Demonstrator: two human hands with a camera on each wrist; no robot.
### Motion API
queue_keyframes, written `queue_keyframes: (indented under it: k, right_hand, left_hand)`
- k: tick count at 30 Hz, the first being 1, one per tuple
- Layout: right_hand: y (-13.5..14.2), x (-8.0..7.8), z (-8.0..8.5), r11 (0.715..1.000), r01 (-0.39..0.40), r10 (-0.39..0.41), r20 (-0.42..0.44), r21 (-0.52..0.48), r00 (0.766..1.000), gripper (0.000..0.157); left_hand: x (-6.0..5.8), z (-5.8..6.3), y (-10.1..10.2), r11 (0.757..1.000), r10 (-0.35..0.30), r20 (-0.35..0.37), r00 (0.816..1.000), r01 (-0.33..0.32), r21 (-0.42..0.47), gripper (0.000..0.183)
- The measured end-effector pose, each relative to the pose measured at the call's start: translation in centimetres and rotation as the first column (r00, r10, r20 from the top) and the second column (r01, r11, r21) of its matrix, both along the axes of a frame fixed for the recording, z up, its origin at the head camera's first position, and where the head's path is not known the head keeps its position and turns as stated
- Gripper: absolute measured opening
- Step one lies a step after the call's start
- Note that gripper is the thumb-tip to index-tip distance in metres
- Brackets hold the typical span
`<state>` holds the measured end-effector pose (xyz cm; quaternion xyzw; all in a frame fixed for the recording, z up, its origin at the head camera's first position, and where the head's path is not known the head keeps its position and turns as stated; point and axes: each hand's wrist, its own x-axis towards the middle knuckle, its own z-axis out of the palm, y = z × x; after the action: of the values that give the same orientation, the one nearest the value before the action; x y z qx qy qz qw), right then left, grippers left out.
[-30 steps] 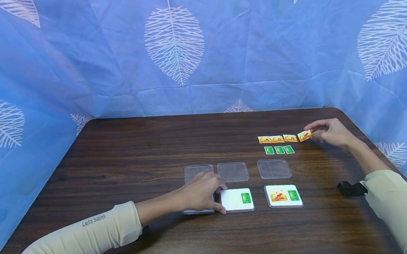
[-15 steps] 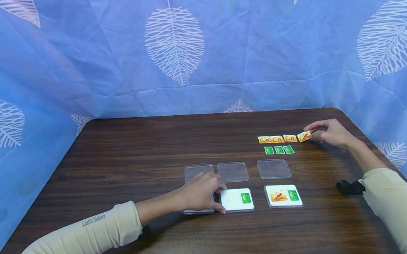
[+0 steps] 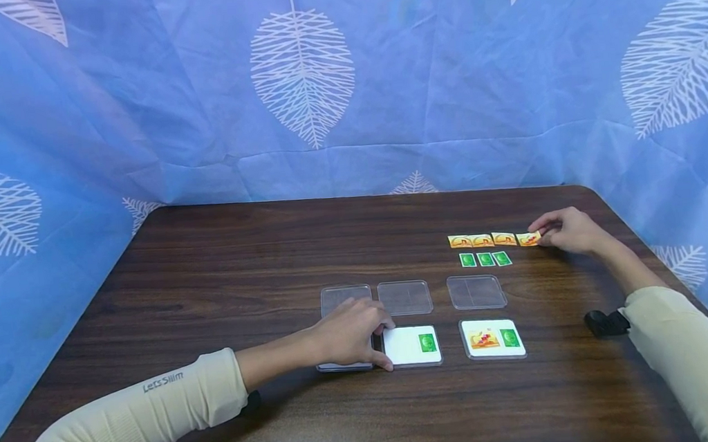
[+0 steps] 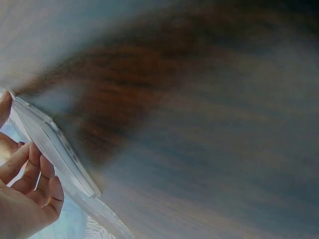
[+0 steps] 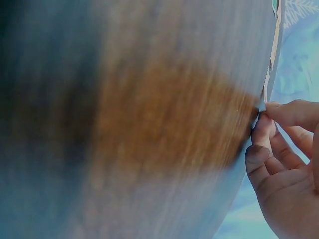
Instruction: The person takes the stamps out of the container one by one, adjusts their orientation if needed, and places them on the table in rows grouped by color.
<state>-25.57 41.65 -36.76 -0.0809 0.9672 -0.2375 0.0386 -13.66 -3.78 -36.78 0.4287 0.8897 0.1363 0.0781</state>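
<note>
My left hand point(image 3: 350, 332) spans the left edge of a flat clear plastic case point(image 3: 404, 349) with a white face and a small green card on its right side. Thumb and index finger grip that case at two corners. Beneath the hand lies another case point(image 3: 345, 367), mostly hidden. At the far right, my right hand point(image 3: 570, 232) pinches the right end of a small orange picture card point(image 3: 528, 240), the last in a row of orange cards point(image 3: 482, 241). In the right wrist view, thumb and finger point(image 5: 286, 112) meet at the card's thin edge.
Small green cards point(image 3: 485, 259) form a row in front of the orange ones. Clear plastic lids point(image 3: 405, 299) lie behind the cases. At right, one case point(image 3: 494, 349) bears both an orange and a green picture. Blue leaf-print cloth point(image 3: 345, 110) hangs behind the dark wooden table point(image 3: 269, 248).
The orange card in my right hand has dropped from tilted to nearly level with its row, and my right hand has shifted slightly left. My left hand stays in place.
</note>
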Motion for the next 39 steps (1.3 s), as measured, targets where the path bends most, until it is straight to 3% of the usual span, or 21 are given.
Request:
queue_keyframes:
  k: [20,39]
  right_hand:
    - [-0.9,-0.3,0.4,0.996,-0.004,0.003,0.008,0.085,1.000,0.021]
    - [-1.3,-0.2,0.6,0.996,-0.009,0.008,0.009,0.089,1.000,0.019]
  left_hand:
    - [0.0,0.2,0.0,1.000,-0.003,0.000,1.000,0.003,-0.001,0.051]
    - [0.0,0.1,0.0,1.000,-0.011,-0.001,1.000,0.011,0.011,0.049]
